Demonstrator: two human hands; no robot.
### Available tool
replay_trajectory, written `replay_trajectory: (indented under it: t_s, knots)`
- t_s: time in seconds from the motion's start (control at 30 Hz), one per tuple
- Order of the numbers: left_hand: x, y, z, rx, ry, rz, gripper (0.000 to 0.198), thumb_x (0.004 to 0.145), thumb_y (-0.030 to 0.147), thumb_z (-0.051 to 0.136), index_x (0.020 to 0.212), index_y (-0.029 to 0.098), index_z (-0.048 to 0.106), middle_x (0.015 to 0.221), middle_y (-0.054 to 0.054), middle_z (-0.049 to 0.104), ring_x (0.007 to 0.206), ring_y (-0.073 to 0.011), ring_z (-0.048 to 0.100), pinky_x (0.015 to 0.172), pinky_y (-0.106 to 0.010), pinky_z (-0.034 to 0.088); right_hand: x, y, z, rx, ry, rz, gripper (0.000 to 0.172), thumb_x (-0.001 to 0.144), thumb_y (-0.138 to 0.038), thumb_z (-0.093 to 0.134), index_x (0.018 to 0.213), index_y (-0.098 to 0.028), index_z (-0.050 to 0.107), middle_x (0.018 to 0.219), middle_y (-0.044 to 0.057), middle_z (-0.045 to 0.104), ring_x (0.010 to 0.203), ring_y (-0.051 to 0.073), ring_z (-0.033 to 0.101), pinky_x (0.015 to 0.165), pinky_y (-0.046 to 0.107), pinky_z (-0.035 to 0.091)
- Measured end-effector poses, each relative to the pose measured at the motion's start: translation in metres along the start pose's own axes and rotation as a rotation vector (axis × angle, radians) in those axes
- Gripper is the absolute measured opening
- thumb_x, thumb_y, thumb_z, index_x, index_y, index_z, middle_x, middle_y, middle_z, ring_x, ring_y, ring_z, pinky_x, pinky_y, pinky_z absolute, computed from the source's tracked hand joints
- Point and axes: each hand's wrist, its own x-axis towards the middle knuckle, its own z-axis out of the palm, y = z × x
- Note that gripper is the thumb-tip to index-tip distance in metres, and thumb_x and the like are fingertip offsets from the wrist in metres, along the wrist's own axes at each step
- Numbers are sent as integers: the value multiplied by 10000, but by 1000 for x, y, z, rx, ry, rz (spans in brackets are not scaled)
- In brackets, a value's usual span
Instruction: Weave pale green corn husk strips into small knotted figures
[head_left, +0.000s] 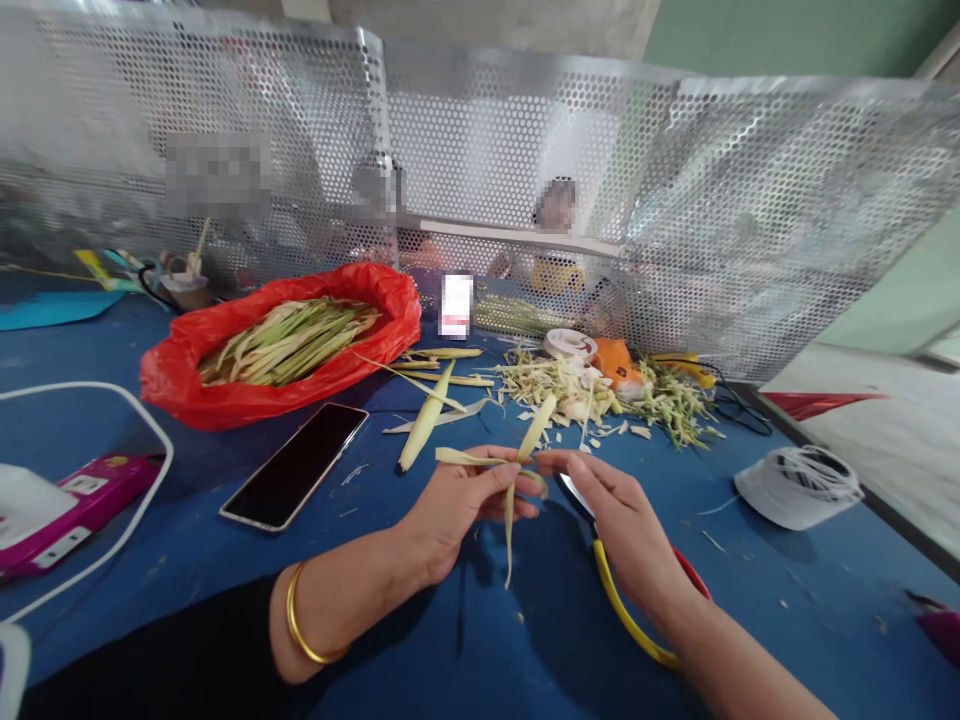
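Pale green leaf strips (535, 430) cross one another between my two hands, above the blue table. My left hand (480, 495), with a gold bangle on its wrist, pinches them where they cross. One strip points left, one up and one hangs down. The fingertips of my right hand (600, 495) touch the strips from the right, thumb and forefinger close together; whether they grip a strip is hard to make out. Scissors with yellow and red handles (626, 615) lie partly hidden under my right hand. A pale husk leaf (427, 418) lies beyond my left hand.
A red bag (172, 392) of leaf strips and a black phone (300, 465) are at the left, near a purple power strip (90, 505). Scraps (551, 380) and a tape roll (570, 344) lie ahead. A string spool (799, 490) stands right. People sit behind the perforated screen (480, 130).
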Motion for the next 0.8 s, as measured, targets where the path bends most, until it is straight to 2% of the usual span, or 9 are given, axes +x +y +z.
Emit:
replay_trajectory:
  t_s: [0.1,0.2,0.33,0.43,0.5,0.6,0.67,0.73,0.8]
  knots:
    - [0,1,1,53,-94,-18,338,773,256,687,1086,133,646,898,-104,748,752,-200,717,759,-313,523,1,-1,0,18,-84,31,293,835,-424,616,957,-190,742,874,53,728,884,242,634,809,332,463]
    - [-3,2,1,160,-200,-5,492,732,288,723,1193,144,629,957,-110,741,841,-220,705,795,-324,501,1,1,0,26,-77,47,232,805,-361,655,930,-187,743,699,6,669,705,188,591,694,298,458]
    - [-2,9,-6,234,-330,26,663,742,543,679,1291,186,576,1065,-123,719,880,-224,690,784,-312,484,2,1,-4,76,-24,91,230,794,-347,662,925,-171,731,692,10,658,697,186,575,697,305,447]
    - [1,22,-16,109,-428,-123,781,755,751,483,1232,147,614,1098,-159,700,937,-266,685,781,-336,502,2,-2,-8,29,-30,118,214,781,-367,667,830,-167,721,741,30,682,749,203,580,719,313,434]
    - [3,32,-21,39,-472,-236,849,745,811,392,1195,130,628,1113,-173,691,970,-288,677,781,-353,512,2,-5,-9,-6,-44,114,212,782,-376,660,769,-170,706,737,28,681,733,194,568,703,304,425]
    - [4,37,-23,86,-479,-277,726,764,747,470,1136,147,640,1097,-159,697,985,-283,674,772,-337,511,2,-7,-8,-42,-79,78,201,786,-364,644,731,-177,694,713,15,669,706,178,556,685,291,418]
    - [2,32,-20,170,-415,-224,532,762,581,632,1107,175,628,1016,-123,721,947,-248,685,772,-313,501,1,-7,-5,-63,-92,59,183,783,-340,634,708,-180,679,679,4,656,685,168,554,672,283,419]
    - [0,24,-14,244,-331,-179,450,722,431,736,1082,192,612,925,-88,736,858,-207,697,772,-307,494,0,-6,-2,-72,-91,45,134,763,-301,642,695,-185,644,641,-11,636,646,156,552,647,274,423]
    - [-2,16,-9,295,-285,-168,385,716,410,744,999,180,623,865,-82,741,782,-183,694,756,-307,491,-2,-5,0,-70,-110,41,80,731,-253,663,722,-192,612,634,-27,626,620,147,557,619,261,428]
